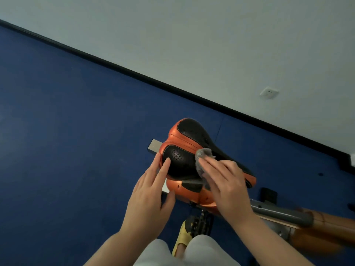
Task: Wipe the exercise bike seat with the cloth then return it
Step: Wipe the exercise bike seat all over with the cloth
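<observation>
The exercise bike seat (190,143) is orange with black perforated pads and sits at the middle of the view. A small grey cloth (203,156) lies on its near pad, pressed flat under my right hand (226,183), whose fingers are spread over it. My left hand (151,192) rests with fingers apart against the seat's left side, its fingertips touching the black pad and holding nothing. Part of the cloth is hidden beneath my right palm.
The bike's grey and orange frame (288,214) runs off to the lower right, with a black pedal (201,223) below the seat. My foot in a yellow slipper (182,237) stands on the blue floor (67,141). A white wall with a socket (269,92) lies beyond.
</observation>
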The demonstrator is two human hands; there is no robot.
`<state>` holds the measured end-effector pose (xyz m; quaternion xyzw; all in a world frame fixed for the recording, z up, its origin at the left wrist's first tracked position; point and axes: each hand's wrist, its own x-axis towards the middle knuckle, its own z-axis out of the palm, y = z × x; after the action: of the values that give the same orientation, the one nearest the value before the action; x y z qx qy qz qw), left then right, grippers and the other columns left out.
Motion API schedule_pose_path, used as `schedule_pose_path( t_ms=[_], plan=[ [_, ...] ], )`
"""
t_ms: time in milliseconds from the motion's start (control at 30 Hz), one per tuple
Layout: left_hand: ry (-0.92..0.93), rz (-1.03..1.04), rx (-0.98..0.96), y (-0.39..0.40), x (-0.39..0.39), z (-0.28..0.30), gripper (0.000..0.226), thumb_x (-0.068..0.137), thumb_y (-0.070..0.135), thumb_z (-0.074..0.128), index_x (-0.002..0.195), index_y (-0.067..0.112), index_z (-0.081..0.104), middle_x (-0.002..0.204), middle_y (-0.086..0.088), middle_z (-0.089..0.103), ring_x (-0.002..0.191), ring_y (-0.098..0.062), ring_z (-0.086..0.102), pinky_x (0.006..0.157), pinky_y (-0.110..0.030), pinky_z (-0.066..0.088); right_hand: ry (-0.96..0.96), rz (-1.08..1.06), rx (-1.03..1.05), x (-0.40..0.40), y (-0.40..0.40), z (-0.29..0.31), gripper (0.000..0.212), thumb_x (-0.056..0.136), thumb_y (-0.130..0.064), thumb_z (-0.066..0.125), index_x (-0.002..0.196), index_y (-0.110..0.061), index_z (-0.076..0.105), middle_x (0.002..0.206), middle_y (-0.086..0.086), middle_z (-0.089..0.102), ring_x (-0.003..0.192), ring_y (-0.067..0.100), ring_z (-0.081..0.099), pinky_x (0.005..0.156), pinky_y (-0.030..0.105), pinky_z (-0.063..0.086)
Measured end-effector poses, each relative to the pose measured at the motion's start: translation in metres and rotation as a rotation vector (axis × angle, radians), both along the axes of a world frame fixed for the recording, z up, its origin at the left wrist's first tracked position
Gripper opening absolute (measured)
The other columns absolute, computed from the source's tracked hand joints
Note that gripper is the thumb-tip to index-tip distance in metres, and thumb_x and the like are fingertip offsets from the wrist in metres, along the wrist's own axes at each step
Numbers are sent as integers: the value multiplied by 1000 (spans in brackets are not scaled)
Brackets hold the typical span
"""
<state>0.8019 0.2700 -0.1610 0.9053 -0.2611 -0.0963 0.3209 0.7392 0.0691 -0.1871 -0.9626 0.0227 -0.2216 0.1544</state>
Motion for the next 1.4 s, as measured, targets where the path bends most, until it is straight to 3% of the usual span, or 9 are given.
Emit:
schedule_pose_path(
  t_ms=[233, 467, 600, 700, 900, 1033, 1133, 1233, 1400],
  plan=[
    [-1, -1, -4, 2, 2, 2, 75, 88, 28, 56, 142, 44, 7, 150, 32, -2, 130, 10, 11, 105, -20, 19, -75, -223, 87, -23, -6, -10, 35, 91, -22, 55, 124, -13, 61, 123, -3, 63, 106, 17, 51, 90, 34, 42],
    [-4, -25, 56, 8, 5, 5, 74, 89, 31, 52, 135, 55, -2, 145, 39, -7, 125, 17, 2, 105, -16, 11, -67, 45, 33, 4, 10, -4, 35, 94, -18, 56, 129, -14, 58, 129, -2, 61, 109, 18, 53, 96, 33, 45],
    [0, -25, 65, 12, 8, 6, 71, 90, 32, 50, 133, 60, 1, 142, 44, -3, 120, 27, -6, 103, -10, 4, -106, -49, 54, -17, -5, -10, 35, 90, -15, 60, 125, -15, 60, 128, -3, 60, 108, 18, 53, 92, 37, 47],
    [7, -14, 53, 14, 7, 5, 69, 89, 29, 51, 136, 55, 7, 145, 39, 4, 125, 21, 3, 104, -10, 7, -112, -114, 147, 9, 33, -9, 36, 89, -12, 64, 125, -14, 61, 125, -3, 62, 105, 20, 54, 92, 37, 46],
    [9, -14, 23, 17, 15, 9, 64, 88, 32, 49, 142, 45, 17, 143, 33, 17, 129, 10, 17, 107, -18, 16, -54, 122, 80, 18, 40, -3, 37, 94, -18, 59, 132, -17, 56, 134, -5, 56, 113, 18, 53, 101, 29, 42],
    [40, -24, 1, 17, 22, 9, 64, 88, 33, 50, 143, 42, 18, 143, 32, 17, 134, 4, 21, 109, -22, 19, -105, -32, 157, 7, 35, -9, 36, 93, -16, 59, 129, -17, 59, 132, -5, 58, 112, 17, 52, 97, 34, 45],
    [67, -25, -27, 15, 26, 7, 65, 88, 32, 51, 144, 42, 19, 145, 31, 23, 134, 3, 23, 112, -27, 24, -124, -106, 187, 31, 63, -6, 40, 92, -15, 61, 131, -20, 55, 132, -10, 54, 114, 15, 48, 103, 25, 36],
    [66, -17, -56, 13, 29, 8, 63, 88, 32, 52, 141, 46, 21, 134, 44, 20, 128, 12, 22, 107, -18, 22, -84, -87, 166, 44, 82, -4, 42, 93, -18, 60, 134, -21, 53, 136, -7, 55, 121, 13, 44, 108, 20, 27],
    [79, -58, -68, 18, 35, 10, 62, 88, 34, 51, 135, 57, 17, 125, 52, 19, 125, 15, 23, 105, -18, 24, -49, -21, 37, 27, 73, -5, 44, 95, -22, 59, 137, -21, 49, 141, -11, 46, 122, 16, 49, 106, 27, 37]
  ],
)
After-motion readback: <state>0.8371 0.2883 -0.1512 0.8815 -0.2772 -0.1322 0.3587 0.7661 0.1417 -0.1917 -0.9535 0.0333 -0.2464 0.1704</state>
